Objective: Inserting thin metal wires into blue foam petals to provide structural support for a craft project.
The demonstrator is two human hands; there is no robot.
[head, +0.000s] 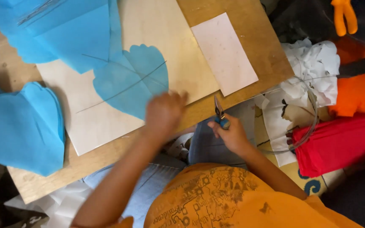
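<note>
Two hands at work over a wooden surface (250, 38), seen from above. Left hand (164, 112) out ahead on a nearly straight forearm, blurred, knuckles up, resting at the lower edge of a pale board (106, 126); fingers curled down toward the board, grip too smeared to tell whether holding anything. Just beside that hand, a blue tissue petal shape (134, 78) lying flat on the board, with a thin wire (121, 90) crossing it on a slant. Right hand (232, 136) drawn in close to the body, elbow bent, wrist turned inward, fingers wrapped tight round the blue handle of small pliers (219, 113), metal tip pointing up and away over the surface edge. Bigger blue tissue piece (20, 126) far left, hanging off the surface; more blue tissue (60, 29) at the top left. Pale pink paper rectangle (224, 52) lying above the right hand, well apart from it. Off to the right, on the floor, white crumpled tissue (313, 67), red tissue (339, 141), orange tissue (355, 90), and a loop of wire (313, 109) over the white paper.
</note>
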